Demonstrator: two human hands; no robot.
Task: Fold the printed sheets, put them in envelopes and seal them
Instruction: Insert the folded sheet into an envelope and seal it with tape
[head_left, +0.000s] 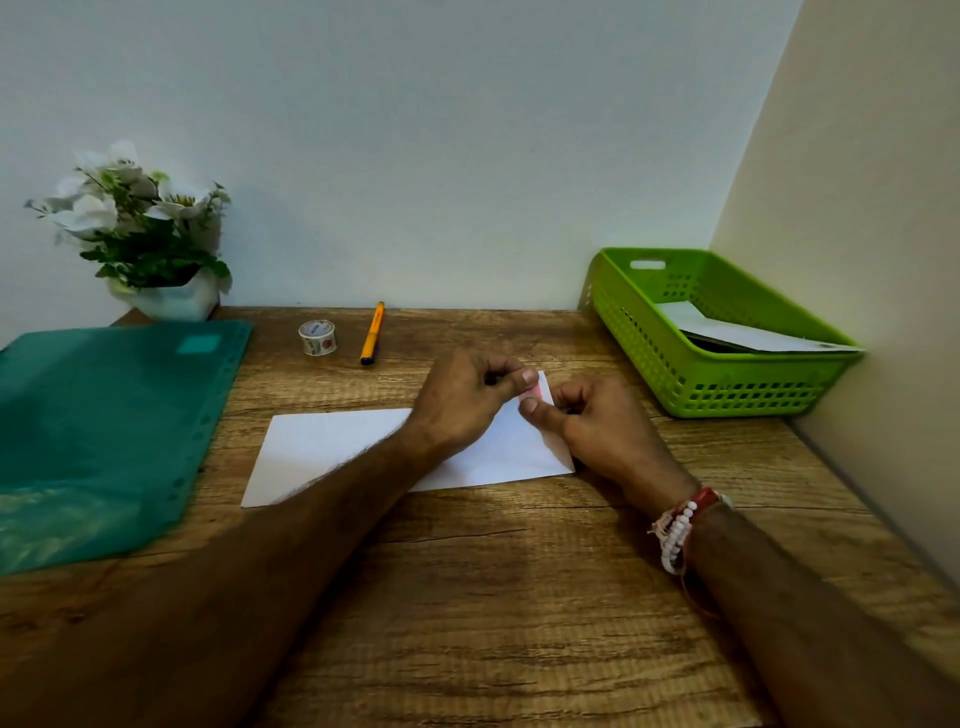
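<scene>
A white envelope (332, 447) lies flat on the counter (519, 571) as the left hand (462, 400) and right hand (608, 431) both pinch a pink tape strip (535, 391) at its right end. The strip is probably best laid straight over the closing edge, then rubbed flat from the middle outward.

dim soft indoor light, forearms in shadow, wide-angle bending at edges
</scene>
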